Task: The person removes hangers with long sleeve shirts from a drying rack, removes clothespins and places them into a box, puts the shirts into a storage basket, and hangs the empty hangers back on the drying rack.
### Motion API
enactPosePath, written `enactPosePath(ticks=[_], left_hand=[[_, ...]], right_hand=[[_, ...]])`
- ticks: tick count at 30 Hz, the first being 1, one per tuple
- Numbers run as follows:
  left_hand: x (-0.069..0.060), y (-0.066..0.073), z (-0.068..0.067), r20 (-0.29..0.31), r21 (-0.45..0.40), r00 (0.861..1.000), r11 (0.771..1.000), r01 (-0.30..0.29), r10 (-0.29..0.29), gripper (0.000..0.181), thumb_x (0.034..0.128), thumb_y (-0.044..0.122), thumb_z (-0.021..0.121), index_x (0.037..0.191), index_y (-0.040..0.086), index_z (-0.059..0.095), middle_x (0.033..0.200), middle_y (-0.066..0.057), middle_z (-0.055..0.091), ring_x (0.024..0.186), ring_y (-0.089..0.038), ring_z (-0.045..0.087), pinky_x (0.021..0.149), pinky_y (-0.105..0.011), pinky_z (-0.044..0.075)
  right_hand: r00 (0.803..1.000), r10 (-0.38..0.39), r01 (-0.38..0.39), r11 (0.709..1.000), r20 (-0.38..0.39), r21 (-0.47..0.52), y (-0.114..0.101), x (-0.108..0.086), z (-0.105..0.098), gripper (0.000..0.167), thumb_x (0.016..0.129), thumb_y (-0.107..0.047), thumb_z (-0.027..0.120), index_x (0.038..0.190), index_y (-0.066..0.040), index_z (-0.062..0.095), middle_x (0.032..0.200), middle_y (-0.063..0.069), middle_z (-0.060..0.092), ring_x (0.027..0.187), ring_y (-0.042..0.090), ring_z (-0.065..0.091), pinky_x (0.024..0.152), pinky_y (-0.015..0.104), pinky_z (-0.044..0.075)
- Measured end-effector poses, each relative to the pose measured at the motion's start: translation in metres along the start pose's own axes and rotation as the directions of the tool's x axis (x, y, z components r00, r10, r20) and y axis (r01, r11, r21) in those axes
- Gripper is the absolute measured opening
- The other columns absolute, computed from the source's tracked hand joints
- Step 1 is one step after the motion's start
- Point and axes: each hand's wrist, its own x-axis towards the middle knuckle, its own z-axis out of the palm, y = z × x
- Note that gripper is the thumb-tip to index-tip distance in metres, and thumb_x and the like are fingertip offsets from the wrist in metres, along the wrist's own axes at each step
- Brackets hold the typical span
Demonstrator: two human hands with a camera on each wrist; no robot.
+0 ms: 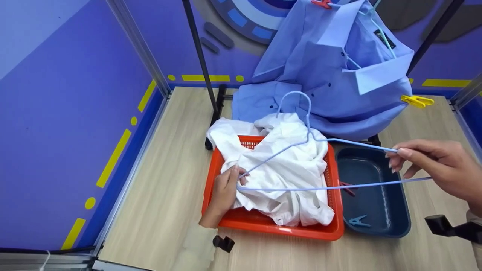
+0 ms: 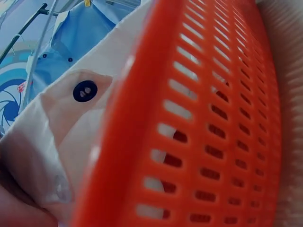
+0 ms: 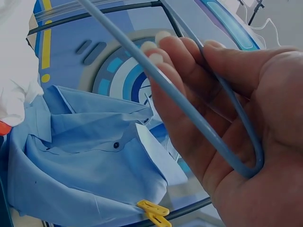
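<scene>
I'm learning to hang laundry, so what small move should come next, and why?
Probably free the left hand to pick up the white garment: it lies bunched in the red basket beneath the bare hanger. Both hands hold the hanger, and the right hand, with one end against its palm, could likely support it alone.

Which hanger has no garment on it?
The periwinkle hanger, held at its ends by the left hand and right hand; the mint hanger is inside the blue shirt.

A yellow clip (image 1: pixel 414 100) grips the hanging blue shirt (image 1: pixel 320 82); a red clip (image 1: pixel 348 191) and blue clip (image 1: pixel 357 222) lie in a dark basin (image 1: pixel 382 205)
</scene>
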Motion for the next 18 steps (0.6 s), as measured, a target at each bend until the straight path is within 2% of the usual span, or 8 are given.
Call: enactPosePath(ticks=[3,7,9,12,18], left_hand=[[0.001,-0.009,-0.003,0.007,-0.021,1.000,0.999,0.028,-0.028,0.036,0.1050,0.015,0.037,0.092,-0.004,0.065,0.075,-0.023,0.058,0.081,-0.031,0.060,0.079,-0.024,0.045],[0.004,-0.030,-0.001,0.028,-0.046,0.996,0.996,0.082,-0.080,0.039,0.1057,0.017,0.035,0.093,-0.004,0.065,0.073,-0.024,0.057,0.076,-0.034,0.057,0.076,-0.024,0.044],[0.004,-0.040,0.001,0.036,-0.044,0.995,0.994,0.099,-0.098,0.038,0.1056,0.020,0.036,0.094,-0.001,0.066,0.072,-0.022,0.056,0.077,-0.032,0.057,0.078,-0.024,0.043],[0.001,-0.046,0.003,0.061,-0.023,0.993,0.995,0.102,-0.101,0.034,0.1041,0.025,0.042,0.090,0.006,0.066,0.070,-0.015,0.057,0.075,-0.024,0.057,0.078,-0.024,0.044],[-0.004,-0.050,0.003,0.150,0.096,0.984,0.992,0.083,-0.097,0.028,0.1008,0.029,0.050,0.085,0.013,0.066,0.068,-0.004,0.057,0.064,-0.010,0.049,0.065,-0.021,0.041]], right_hand=[[0.998,-0.065,0.064,0.998,0.003,0.022,0.002,0.003,-0.001,0.023,0.092,0.016,0.047,0.100,0.005,0.065,0.081,-0.008,0.067,0.068,0.002,0.064,0.053,0.017,0.053],[0.992,-0.110,0.111,0.994,-0.059,0.013,0.005,0.005,-0.002,0.021,0.092,0.017,0.046,0.100,0.008,0.063,0.081,-0.010,0.066,0.067,0.001,0.065,0.051,0.016,0.053],[0.990,-0.090,0.092,0.996,-0.112,0.008,0.005,0.007,-0.002,0.020,0.093,0.015,0.045,0.101,0.010,0.063,0.081,-0.010,0.066,0.067,0.000,0.065,0.053,0.016,0.053],[0.983,-0.040,0.049,0.998,-0.179,0.047,0.003,0.012,0.000,0.018,0.095,0.012,0.045,0.102,0.012,0.062,0.081,-0.007,0.065,0.068,0.001,0.066,0.056,0.015,0.054],[0.965,0.083,-0.059,0.993,-0.250,0.103,-0.010,0.024,0.003,0.021,0.100,-0.001,0.045,0.106,0.010,0.061,0.081,0.000,0.063,0.067,0.004,0.065,0.060,0.015,0.055]])
